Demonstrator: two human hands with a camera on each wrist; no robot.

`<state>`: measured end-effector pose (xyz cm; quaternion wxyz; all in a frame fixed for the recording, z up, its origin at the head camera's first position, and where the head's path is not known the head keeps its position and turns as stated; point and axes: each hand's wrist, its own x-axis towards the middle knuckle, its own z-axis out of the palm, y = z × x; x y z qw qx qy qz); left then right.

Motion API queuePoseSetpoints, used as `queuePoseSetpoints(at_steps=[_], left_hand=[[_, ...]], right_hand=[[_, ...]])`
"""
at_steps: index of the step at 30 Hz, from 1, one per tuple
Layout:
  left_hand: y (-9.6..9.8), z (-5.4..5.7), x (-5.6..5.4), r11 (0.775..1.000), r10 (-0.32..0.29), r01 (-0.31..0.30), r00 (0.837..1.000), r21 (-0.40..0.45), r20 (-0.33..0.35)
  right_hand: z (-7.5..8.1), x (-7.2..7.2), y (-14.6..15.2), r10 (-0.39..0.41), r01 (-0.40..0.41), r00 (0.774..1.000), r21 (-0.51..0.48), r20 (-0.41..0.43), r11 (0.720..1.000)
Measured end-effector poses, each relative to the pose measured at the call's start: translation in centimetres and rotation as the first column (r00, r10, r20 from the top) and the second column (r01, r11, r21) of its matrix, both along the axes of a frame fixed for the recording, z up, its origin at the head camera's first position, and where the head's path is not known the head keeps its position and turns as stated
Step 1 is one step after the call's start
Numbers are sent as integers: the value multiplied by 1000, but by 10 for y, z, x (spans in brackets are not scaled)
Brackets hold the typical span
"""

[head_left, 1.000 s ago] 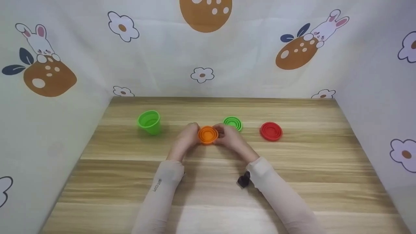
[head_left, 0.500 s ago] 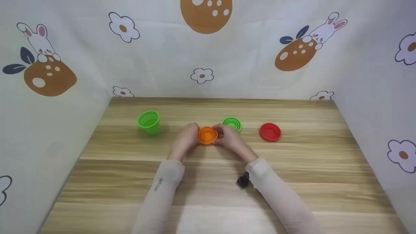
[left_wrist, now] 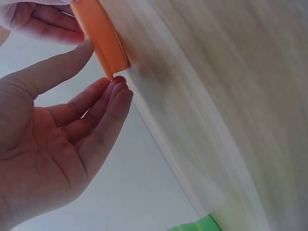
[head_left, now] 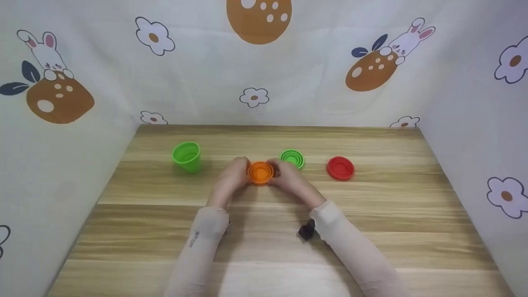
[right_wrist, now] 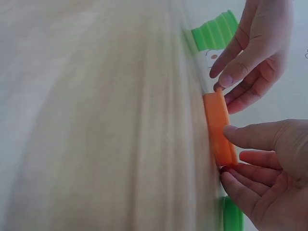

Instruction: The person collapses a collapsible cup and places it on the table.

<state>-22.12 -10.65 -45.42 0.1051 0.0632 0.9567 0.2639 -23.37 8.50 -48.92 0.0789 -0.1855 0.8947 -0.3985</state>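
A collapsed orange folding cup [head_left: 260, 173] lies flat between both hands near the middle of the table, its rings nested. My left hand [head_left: 235, 175] pinches its left side, thumb and fingertips at the rim. On the opposite side, my right hand [head_left: 291, 178] pinches the rim the same way. In the right wrist view the orange cup [right_wrist: 220, 130] sits at the tabletop; whether its base touches the wood I cannot tell. Just behind my right hand is a collapsed green cup [head_left: 292, 158], partly covered by the fingers.
An extended green cup [head_left: 187, 156] stands upright at the left. To the right lies a collapsed red cup [head_left: 340, 168]. The wooden table [head_left: 371, 231] is bordered at the back and sides by a patterned cloth [head_left: 198, 74]. A black wrist camera [head_left: 306, 230] hangs beside the right cuff.
The head view has shifted slightly, so everything appears a little further left and lower. Both hands keep the same hold on the orange cup, which remains collapsed.
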Motion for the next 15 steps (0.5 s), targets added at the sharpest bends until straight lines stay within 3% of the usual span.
queuePoseSetpoints(at_steps=[6, 9, 12, 15], left_hand=[[-17, 18, 0, 994, 59, -60, 998, 97, 4], [-31, 28, -1, 989, 88, -78, 993, 122, -77], [-47, 37, -1, 977, 150, -116, 969, 176, -196], [-64, 42, 2, 953, 240, -168, 927, 252, -289]], right_hand=[[6, -3, 0, 8, -8, 1000, 24, 0, 1000], [7, -4, -1, 20, -20, 1000, 41, -6, 999], [6, -4, -1, 26, -25, 1000, 38, -5, 999], [6, -4, -1, 24, -24, 1000, 23, 8, 999]])
